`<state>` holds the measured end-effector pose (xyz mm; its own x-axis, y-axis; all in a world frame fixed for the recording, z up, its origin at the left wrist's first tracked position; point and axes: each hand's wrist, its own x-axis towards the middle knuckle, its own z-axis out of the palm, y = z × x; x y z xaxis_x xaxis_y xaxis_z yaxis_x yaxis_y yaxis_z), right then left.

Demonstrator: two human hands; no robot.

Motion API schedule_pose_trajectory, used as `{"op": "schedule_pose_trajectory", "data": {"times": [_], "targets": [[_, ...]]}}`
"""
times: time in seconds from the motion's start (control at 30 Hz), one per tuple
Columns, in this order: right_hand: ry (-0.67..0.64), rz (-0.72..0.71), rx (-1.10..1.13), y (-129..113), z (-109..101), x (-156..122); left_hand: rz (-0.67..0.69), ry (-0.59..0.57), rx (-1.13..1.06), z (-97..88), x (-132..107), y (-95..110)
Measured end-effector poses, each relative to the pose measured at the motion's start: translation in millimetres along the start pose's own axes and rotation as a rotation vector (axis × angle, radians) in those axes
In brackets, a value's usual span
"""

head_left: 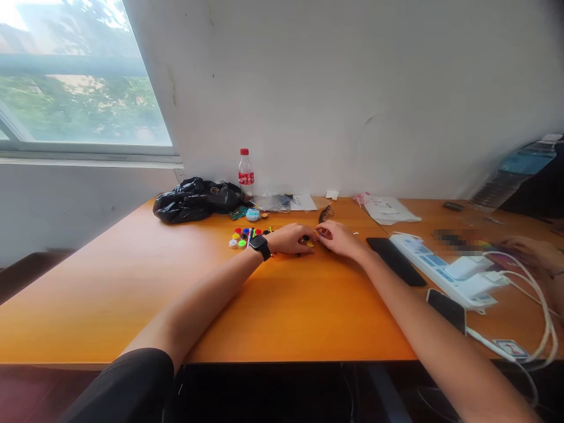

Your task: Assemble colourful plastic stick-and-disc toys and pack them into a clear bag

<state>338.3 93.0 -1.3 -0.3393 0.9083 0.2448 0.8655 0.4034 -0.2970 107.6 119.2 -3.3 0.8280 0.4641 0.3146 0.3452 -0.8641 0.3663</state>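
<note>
My left hand (291,238), with a black watch (259,247) on its wrist, is closed above the middle of the table. A small black round piece and a yellow piece (310,243) show at its fingers, too small to name. Just to the right, my right hand (338,238) is closed in a pinch, its fingertips near the left hand's. A bit of yellow shows there, but what the pinch holds is unclear. Several small round pots or caps (242,243) in red, yellow, green, white and black lie left of my left hand, partly behind the watch, beside thin coloured sticks.
Behind stand a black plastic bag (194,201) and a red-capped bottle (245,176). Glasses (325,214) lie beyond my hands. On the right are a black slab (395,261), a white power strip (440,273) with cables, a phone (446,310) and another person's hand (535,252).
</note>
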Motion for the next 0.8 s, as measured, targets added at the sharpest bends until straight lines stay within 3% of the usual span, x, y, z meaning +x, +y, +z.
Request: {"op": "schedule_pose_trajectory", "data": {"times": [0.1, 0.33, 0.5, 0.57, 0.67, 0.8], "targets": [[-0.044, -0.101, -0.037, -4.5, 3.1, -2.5, -0.021, -0.010, 0.000, 0.2, -1.2, 0.5], [-0.064, -0.042, -0.082, -8.8, -0.1, -2.8, -0.011, -0.013, -0.039, -3.9, -1.9, 5.5], [0.188, -0.028, -0.006, 17.6, -28.2, -0.2, 0.031, -0.020, -0.016, -5.2, -2.1, 3.1], [0.212, -0.014, -0.004, 35.6, -39.1, 0.0, 0.013, -0.029, 0.011, -5.4, -2.0, 1.4], [0.181, 0.021, -0.002, 56.1, -46.7, -1.2, -0.015, -0.010, 0.065, -5.0, -2.2, -1.2], [0.054, 0.087, -0.033, 55.7, -44.4, -3.7, -0.015, 0.004, 0.101, -4.4, -2.6, -3.7]]}}
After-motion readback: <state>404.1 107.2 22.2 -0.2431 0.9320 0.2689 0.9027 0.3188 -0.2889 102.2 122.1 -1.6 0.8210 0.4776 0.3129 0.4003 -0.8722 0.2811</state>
